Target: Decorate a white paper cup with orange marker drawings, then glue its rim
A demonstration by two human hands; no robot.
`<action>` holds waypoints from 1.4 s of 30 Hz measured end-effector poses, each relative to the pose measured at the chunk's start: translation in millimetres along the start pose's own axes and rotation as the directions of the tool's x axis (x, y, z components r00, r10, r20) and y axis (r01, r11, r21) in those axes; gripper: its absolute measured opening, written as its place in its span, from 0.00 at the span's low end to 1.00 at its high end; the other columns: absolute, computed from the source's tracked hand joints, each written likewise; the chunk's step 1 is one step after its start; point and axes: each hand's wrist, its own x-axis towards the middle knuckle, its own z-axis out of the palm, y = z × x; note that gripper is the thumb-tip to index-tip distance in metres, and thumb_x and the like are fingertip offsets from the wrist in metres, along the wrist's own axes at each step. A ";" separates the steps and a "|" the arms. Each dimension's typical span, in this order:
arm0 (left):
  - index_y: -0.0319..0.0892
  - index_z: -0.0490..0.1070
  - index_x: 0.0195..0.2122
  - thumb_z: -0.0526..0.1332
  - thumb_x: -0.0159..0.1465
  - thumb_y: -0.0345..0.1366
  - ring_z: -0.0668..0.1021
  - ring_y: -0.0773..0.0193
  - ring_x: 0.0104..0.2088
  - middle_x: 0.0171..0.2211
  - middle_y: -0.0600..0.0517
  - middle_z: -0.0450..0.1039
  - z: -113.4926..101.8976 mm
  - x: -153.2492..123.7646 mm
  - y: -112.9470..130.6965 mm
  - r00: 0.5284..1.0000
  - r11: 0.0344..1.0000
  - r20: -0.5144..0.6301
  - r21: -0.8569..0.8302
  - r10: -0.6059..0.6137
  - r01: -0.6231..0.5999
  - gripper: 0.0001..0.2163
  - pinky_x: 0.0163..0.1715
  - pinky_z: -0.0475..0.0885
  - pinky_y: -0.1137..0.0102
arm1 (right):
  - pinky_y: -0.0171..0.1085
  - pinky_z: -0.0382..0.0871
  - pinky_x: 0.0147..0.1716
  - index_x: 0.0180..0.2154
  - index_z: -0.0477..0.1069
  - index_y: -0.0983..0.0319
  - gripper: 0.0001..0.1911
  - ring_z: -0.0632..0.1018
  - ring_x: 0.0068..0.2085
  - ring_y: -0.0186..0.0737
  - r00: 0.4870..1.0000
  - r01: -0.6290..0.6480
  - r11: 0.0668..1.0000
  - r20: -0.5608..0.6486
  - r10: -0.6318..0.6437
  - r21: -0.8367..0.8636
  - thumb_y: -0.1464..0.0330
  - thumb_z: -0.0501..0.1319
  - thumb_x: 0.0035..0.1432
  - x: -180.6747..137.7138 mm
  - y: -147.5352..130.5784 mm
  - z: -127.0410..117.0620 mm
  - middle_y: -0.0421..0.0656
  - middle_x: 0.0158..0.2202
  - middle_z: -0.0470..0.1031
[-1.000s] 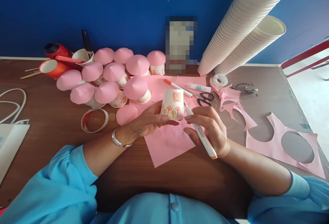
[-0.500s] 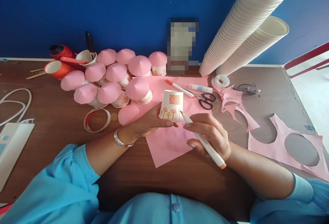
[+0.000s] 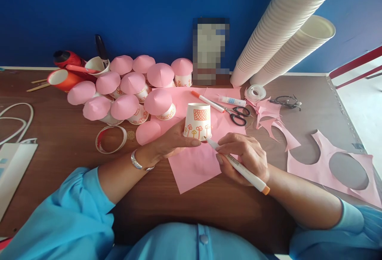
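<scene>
My left hand (image 3: pixel 171 140) grips an upturned white paper cup (image 3: pixel 197 120) from below and behind; the cup bears an orange hatched square and small orange mushroom drawings. My right hand (image 3: pixel 247 158) pinches a white marker with an orange end cap (image 3: pixel 238 167), its tip touching the cup's lower right rim. Both hands hover over a pink paper sheet (image 3: pixel 193 166) on the brown table (image 3: pixel 59 148).
Several cups with pink cone caps (image 3: pixel 128 88) cluster behind. Scissors (image 3: pixel 237 114), another orange pen (image 3: pixel 207 101), a glue tube (image 3: pixel 232 101), a tape roll (image 3: pixel 111 138), white tape (image 3: pixel 255 92), pink offcuts (image 3: pixel 331 164) and two tall stacks of white cups (image 3: pixel 283 33) lie around.
The marker tip has dropped from beside the cup's right side to its lower right rim, and my right hand has sunk and tilted the marker flatter. The cup has turned slightly.
</scene>
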 end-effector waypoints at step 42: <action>0.42 0.75 0.52 0.76 0.57 0.39 0.80 0.56 0.47 0.45 0.46 0.81 0.4 2.6 1.2 0.993 0.999 0.118 -0.036 0.019 -0.015 0.23 0.44 0.72 0.65 | 0.34 0.70 0.22 0.43 0.67 0.60 0.10 0.75 0.26 0.36 1.000 0.000 1.000 0.025 0.000 0.009 0.78 0.59 0.61 1.2 -1.5 -3.5 0.40 0.28 0.73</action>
